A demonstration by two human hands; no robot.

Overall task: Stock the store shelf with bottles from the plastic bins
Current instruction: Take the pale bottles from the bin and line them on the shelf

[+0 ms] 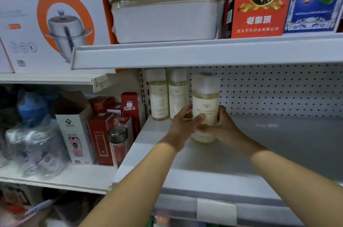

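Observation:
A pale yellow bottle (205, 100) with a frosted white cap stands upright on the grey shelf (259, 149). My left hand (182, 126) grips its left side, fingers curled round the front. My right hand (225, 128) grips its right side lower down. Two more bottles of the same kind (159, 97) (177, 95) stand side by side at the shelf's back left corner, just left of the held one. No plastic bin is in view.
A pegboard back wall (278, 89) closes the shelf behind. The upper shelf (204, 52) overhangs, carrying a storage box (165, 17) and red and blue cartons (259, 2). To the left, a neighbouring shelf holds red boxes (104, 134), a glass flask (117, 145) and wrapped jars.

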